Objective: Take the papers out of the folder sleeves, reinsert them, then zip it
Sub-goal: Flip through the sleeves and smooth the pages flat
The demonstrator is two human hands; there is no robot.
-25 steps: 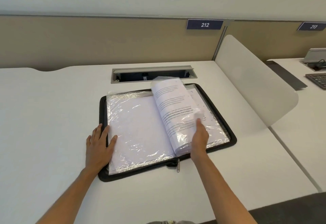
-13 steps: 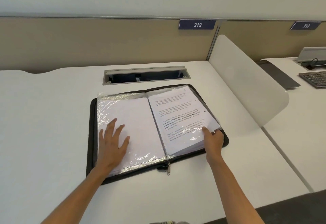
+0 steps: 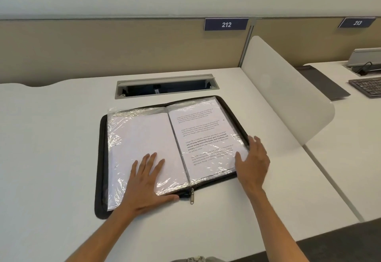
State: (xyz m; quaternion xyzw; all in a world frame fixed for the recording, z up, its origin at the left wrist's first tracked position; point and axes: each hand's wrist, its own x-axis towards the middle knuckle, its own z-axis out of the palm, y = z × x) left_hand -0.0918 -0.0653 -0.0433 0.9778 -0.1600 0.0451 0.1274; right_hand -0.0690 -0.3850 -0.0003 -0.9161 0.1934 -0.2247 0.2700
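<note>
A black zip folder [image 3: 98,158] lies open and flat on the white desk. Its clear plastic sleeves hold papers: a blank-looking sheet [image 3: 142,138] on the left page, a printed text sheet [image 3: 204,136] on the right page. My left hand [image 3: 144,181] rests flat, fingers spread, on the lower part of the left sleeve. My right hand [image 3: 252,160] lies at the folder's right edge, fingers straight along the edge and thumb on the right sleeve. The metal zip pull [image 3: 192,196] hangs at the spine on the near side.
An open cable trough [image 3: 167,86] sits in the desk behind the folder. A curved white divider [image 3: 284,96] stands to the right. Beyond it, the neighbouring desk carries a keyboard [image 3: 367,87] and a dark mat [image 3: 321,82]. A beige partition runs along the back.
The raised sleeve that my right hand was turning now lies flat on the right page. My left hand slid from the folder's left edge onto the left sleeve. My right hand moved to the right edge.
</note>
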